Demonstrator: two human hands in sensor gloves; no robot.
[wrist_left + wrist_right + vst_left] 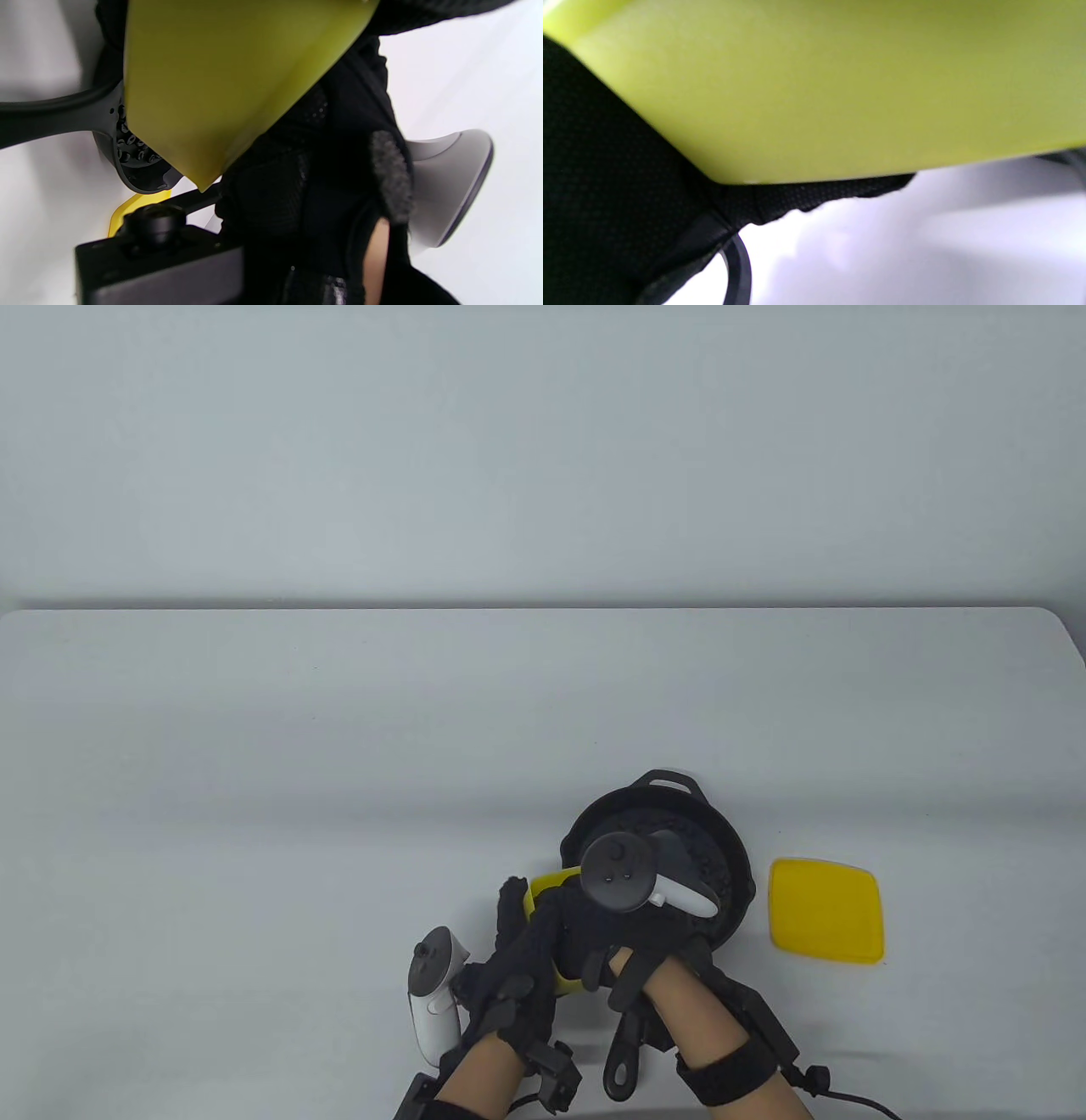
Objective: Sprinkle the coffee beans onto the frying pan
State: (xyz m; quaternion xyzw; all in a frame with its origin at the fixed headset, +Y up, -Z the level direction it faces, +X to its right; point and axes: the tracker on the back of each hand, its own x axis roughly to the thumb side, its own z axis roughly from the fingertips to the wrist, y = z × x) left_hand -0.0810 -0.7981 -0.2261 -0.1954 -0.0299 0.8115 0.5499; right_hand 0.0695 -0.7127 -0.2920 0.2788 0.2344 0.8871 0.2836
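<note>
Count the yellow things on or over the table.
2. A yellow container, held up in both hands beside the frying pan, and a yellow lid lying flat right of the pan. The hands may hide others.

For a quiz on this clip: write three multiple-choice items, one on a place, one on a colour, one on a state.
1. Where does the yellow lid lie?
A. on the table, right of the frying pan
B. on top of the pan
C. left of the left hand

2. What colour is the container?
A. red
B. yellow
C. blue

3. What is in the pan?
A. nothing
B. water
C. coffee beans

Key: 1 A, the table view shows it flat beside the pan. 2 B, both wrist views show yellow. 3 C, dark beans are visible inside.
</note>
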